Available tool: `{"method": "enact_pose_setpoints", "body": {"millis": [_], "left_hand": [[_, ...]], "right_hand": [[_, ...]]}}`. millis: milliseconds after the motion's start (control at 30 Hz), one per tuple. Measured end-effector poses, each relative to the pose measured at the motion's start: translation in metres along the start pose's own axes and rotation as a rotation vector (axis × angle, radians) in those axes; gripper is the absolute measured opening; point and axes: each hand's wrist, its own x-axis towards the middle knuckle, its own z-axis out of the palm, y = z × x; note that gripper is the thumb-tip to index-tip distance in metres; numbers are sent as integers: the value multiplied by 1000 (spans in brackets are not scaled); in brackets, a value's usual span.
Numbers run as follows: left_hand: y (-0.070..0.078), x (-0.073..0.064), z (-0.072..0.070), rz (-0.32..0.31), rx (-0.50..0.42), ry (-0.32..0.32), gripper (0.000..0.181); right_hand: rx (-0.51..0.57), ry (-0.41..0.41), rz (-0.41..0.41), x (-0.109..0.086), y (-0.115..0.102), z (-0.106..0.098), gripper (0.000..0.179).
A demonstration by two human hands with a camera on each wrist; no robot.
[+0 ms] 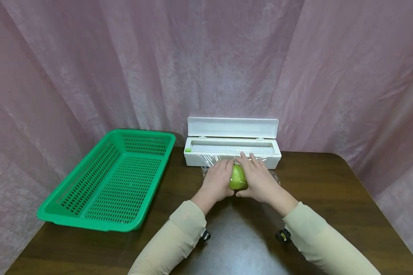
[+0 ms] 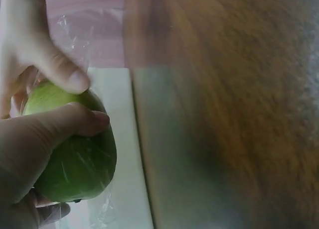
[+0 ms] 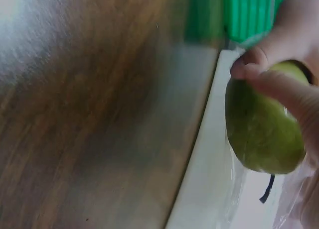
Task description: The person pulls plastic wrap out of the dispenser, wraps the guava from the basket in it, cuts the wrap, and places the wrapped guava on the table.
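A green pear (image 1: pixel 238 178) with a dark stem is held between both hands in front of the white wrap dispenser. Clear plastic film (image 2: pixel 79 159) lies against its skin and stretches toward the dispenser. My left hand (image 1: pixel 217 180) grips one side, its thumb across the fruit in the left wrist view. On the opposite side my right hand (image 1: pixel 259 181) holds the pear, with its thumb near the left thumb in the right wrist view. Some fingers are hidden behind the fruit.
The white wrap dispenser (image 1: pixel 192 157) stands at the back of the brown table (image 1: pixel 316 191), its lid raised. To the left sits a green perforated plastic basket (image 1: pixel 158 172). A pink curtain (image 1: pixel 227 57) hangs behind the table.
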Motion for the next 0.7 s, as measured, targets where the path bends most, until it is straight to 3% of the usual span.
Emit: {"method": "enact_pose_setpoints", "body": {"millis": [167,367,700], "left_hand": [[-3,2,-7,-1,-42,-11,103],[-4,1,-5,-3,-106,-23,105],[-10,-3,6,6,-180,-24,88]], "right_hand": [[-68,62,-49,-1,-4,4,117],[16,155,-108,1,-3,14,99],[156,136,-41,-5,3,24,80]]}}
